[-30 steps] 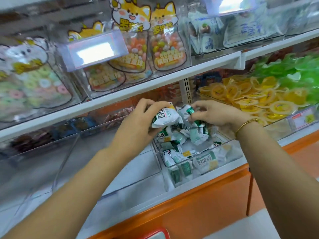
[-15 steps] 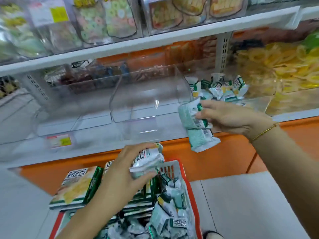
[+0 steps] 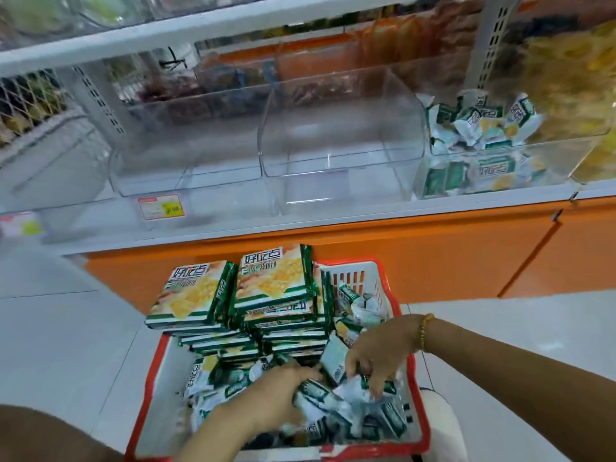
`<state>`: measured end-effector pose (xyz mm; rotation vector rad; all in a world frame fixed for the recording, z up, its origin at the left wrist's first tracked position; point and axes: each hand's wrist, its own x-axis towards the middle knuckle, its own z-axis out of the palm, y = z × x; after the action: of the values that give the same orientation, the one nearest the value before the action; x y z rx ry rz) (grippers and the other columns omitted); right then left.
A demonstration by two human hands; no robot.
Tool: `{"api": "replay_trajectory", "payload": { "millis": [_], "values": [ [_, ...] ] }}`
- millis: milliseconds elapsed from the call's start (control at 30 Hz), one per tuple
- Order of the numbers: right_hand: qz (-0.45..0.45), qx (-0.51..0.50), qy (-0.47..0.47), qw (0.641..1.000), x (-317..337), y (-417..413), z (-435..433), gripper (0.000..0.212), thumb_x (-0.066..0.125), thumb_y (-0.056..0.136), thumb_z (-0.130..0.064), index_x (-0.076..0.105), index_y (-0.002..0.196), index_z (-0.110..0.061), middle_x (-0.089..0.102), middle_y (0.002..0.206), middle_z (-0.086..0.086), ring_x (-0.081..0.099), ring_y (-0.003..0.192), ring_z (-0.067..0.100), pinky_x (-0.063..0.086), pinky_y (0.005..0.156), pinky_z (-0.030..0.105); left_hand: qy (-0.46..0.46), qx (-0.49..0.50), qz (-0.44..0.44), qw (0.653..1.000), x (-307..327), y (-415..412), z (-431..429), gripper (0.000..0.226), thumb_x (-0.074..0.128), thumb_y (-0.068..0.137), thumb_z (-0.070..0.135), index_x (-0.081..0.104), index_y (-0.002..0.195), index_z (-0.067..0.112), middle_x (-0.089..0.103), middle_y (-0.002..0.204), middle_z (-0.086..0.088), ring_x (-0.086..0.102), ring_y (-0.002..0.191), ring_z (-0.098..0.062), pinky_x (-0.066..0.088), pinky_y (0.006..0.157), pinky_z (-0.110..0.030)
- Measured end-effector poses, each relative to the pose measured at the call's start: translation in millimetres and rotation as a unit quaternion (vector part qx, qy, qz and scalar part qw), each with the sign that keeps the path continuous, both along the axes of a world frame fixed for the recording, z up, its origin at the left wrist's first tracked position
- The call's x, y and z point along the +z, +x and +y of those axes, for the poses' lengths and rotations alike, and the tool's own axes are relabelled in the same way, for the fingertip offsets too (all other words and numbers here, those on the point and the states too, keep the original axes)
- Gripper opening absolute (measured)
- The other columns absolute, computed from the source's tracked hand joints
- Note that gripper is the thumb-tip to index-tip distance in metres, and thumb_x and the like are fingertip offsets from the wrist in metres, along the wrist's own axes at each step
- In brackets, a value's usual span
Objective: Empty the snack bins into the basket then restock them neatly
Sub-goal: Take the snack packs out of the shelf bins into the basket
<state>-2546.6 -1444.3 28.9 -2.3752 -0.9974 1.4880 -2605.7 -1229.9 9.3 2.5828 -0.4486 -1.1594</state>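
Two bare hands are down in a red-rimmed basket [image 3: 366, 271] that sits on the floor [image 3: 60, 328] at 6 o'clock. The left hand [image 3: 276, 395], its arm entering from 7 o'clock, lies palm down on a heap [image 3: 333, 408] of small green-and-white snack packets. Its fingers are blurred, so whether they hold anything cannot be told. The right hand [image 3: 380, 351], its arm entering from 4 o'clock with a bead bracelet [image 3: 423, 331] at the wrist, has its fingers curled down into the heap. Its thumb lies across one pale packet [image 3: 333, 356], which it grips tilted on edge.

The heap fills the near half of the basket and runs up its right side. In the far left part, toward 11 o'clock, sit two stacks of flat green-and-yellow boxes [image 3: 276, 278], and the top ones overhang the rim.

Beyond the basket, at 12 o'clock, an orange base [image 3: 433, 258] carries a white shelf [image 3: 300, 221]. Clear bins stand side by side on it. At 11 and 12 o'clock are empty bins [image 3: 340, 141], one with a price tag [image 3: 161, 206] at its front. The bin [image 3: 560, 168] at 1 o'clock holds more packets [image 3: 480, 125] of the same kind, piled loosely.
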Motion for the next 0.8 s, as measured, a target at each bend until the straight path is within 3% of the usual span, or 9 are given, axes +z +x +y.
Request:
{"api": "replay_trajectory", "payload": {
  "millis": [133,200,300,367,433,533,600,700,800],
  "values": [
    [-0.017,-0.026,0.008,0.999,33.3,15.8,-19.0,0.036,0.063,0.089,-0.029,0.058,0.124,-0.021,0.067,0.113,0.002,0.063,0.103,0.024,0.052,0.09,0.037,-0.055,0.031,-0.012,0.998,40.2,17.8,-12.3,0.049,0.065,0.09,0.025,0.048,0.134,0.036,0.049,0.132,0.013,0.053,0.115,-0.007,0.044,0.097,-0.024],
    [-0.011,-0.097,0.049,0.994,71.4,33.2,-38.6,0.021,0.058,0.093,-0.028,0.066,0.108,-0.014,0.068,0.099,-0.002,0.065,0.094,0.013,0.054,0.081,0.024,-0.121,0.042,-0.098,0.987,69.9,32.1,-25.9,0.033,0.063,0.09,0.031,0.056,0.121,0.04,0.053,0.111,0.024,0.053,0.101,0.007,0.045,0.095,-0.017],
    [-0.047,-0.207,0.129,0.969,139.6,56.1,-84.5,0.023,0.058,0.093,-0.028,0.066,0.077,-0.014,0.067,0.078,-0.001,0.064,0.07,0.005,0.052,0.066,0.018,-0.242,0.059,-0.244,0.937,120.9,65.3,-55.4,0.013,0.065,0.087,0.03,0.065,0.097,0.039,0.064,0.089,0.021,0.058,0.089,0.005,0.048,0.082,-0.01],
    [-0.136,-0.289,0.18,0.93,176.8,66.8,-121.4,0.03,0.06,0.09,-0.033,0.062,0.073,-0.008,0.064,0.069,-0.003,0.059,0.062,0.006,0.05,0.063,0.018,-0.299,0.05,-0.323,0.896,156.8,93.6,-85.0,0.005,0.066,0.086,0.029,0.069,0.087,0.032,0.066,0.08,0.014,0.06,0.084,-0.002,0.047,0.071,-0.009],
    [-0.246,-0.376,0.232,0.863,195.3,81.5,-160.3,0.04,0.061,0.086,-0.04,0.06,0.074,-0.001,0.061,0.064,-0.002,0.057,0.06,0.011,0.049,0.061,0.021,-0.331,0.007,-0.388,0.86,187.6,125.9,-120.7,0.005,0.065,0.086,0.026,0.07,0.086,0.025,0.066,0.077,0.01,0.06,0.081,-0.005,0.047,0.069,-0.012],
    [-0.394,-0.476,0.217,0.756,197.2,110.2,-211.6,0.041,0.065,0.085,-0.043,0.063,0.084,-0.002,0.065,0.078,0.009,0.06,0.071,0.027,0.05,0.064,0.04,-0.327,-0.09,-0.46,0.821,223.0,181.0,-182.3,0.012,0.066,0.088,0.025,0.067,0.099,0.021,0.065,0.091,0.01,0.057,0.084,-0.002,0.046,0.075,-0.012],
    [-0.413,-0.481,0.107,0.766,190.6,126.3,-229.2,0.037,0.066,0.082,-0.048,0.062,0.096,-0.014,0.066,0.098,0.008,0.058,0.078,0.023,0.048,0.067,0.035,-0.248,-0.167,-0.47,0.83,235.5,221.7,-220.7,0.031,0.067,0.087,0.03,0.06,0.116,0.023,0.061,0.111,0.006,0.055,0.097,-0.003,0.041,0.084,-0.013],
    [-0.323,-0.438,-0.04,0.838,180.0,144.7,-238.0,0.062,0.061,0.083,-0.056,0.045,0.134,-0.026,0.045,0.141,0.0,0.05,0.117,0.02,0.043,0.093,0.033,-0.079,-0.25,-0.413,0.872,236.5,281.6,-267.7,0.067,0.073,0.081,0.035,0.04,0.139,0.026,0.045,0.138,0.001,0.044,0.124,-0.016,0.034,0.096,-0.022],
    [-0.277,-0.376,-0.111,0.877,173.1,158.0,-241.1,0.075,0.053,0.084,-0.063,0.028,0.147,-0.029,0.028,0.154,-0.004,0.036,0.134,0.019,0.036,0.103,0.033,0.016,-0.249,-0.338,0.908,222.5,334.1,-292.3,0.087,0.075,0.08,0.032,0.023,0.149,0.021,0.03,0.153,-0.001,0.034,0.136,-0.02,0.032,0.105,-0.028]
  ]
}}
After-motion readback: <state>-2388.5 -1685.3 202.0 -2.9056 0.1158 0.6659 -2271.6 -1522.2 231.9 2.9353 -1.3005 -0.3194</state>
